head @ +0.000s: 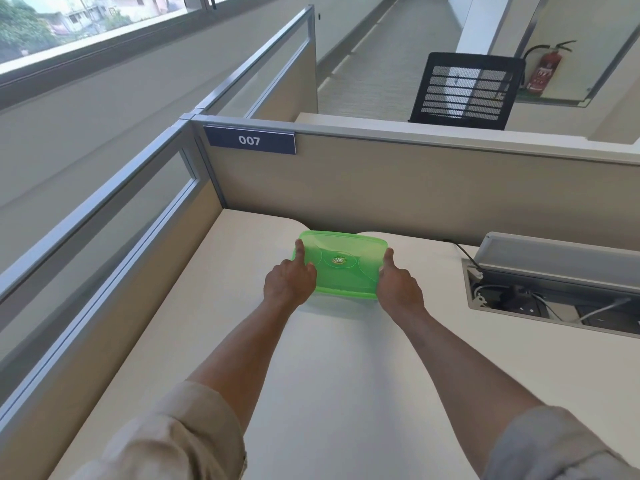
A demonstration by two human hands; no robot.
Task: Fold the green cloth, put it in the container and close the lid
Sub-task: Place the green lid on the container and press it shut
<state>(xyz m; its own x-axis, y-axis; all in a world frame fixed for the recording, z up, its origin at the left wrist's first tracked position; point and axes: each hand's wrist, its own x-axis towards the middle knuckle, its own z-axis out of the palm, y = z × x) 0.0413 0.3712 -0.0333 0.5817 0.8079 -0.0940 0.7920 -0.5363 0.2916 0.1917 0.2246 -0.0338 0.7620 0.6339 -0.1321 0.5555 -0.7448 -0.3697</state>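
Observation:
A green translucent container (341, 268) with its lid on sits on the white desk (346, 358), near the back partition. A round logo marks the middle of the lid. My left hand (289, 280) grips the container's left side, thumb lying on the lid. My right hand (398, 285) grips its right side, thumb raised against the lid's edge. The green cloth is not visible; whether it lies inside I cannot tell.
Beige cubicle partitions (398, 188) close the desk at the back and left, one with a "007" sign (249, 140). An open cable tray (554, 299) with plugs and wires sits at the right. A black mesh chair (464, 91) stands beyond the partition.

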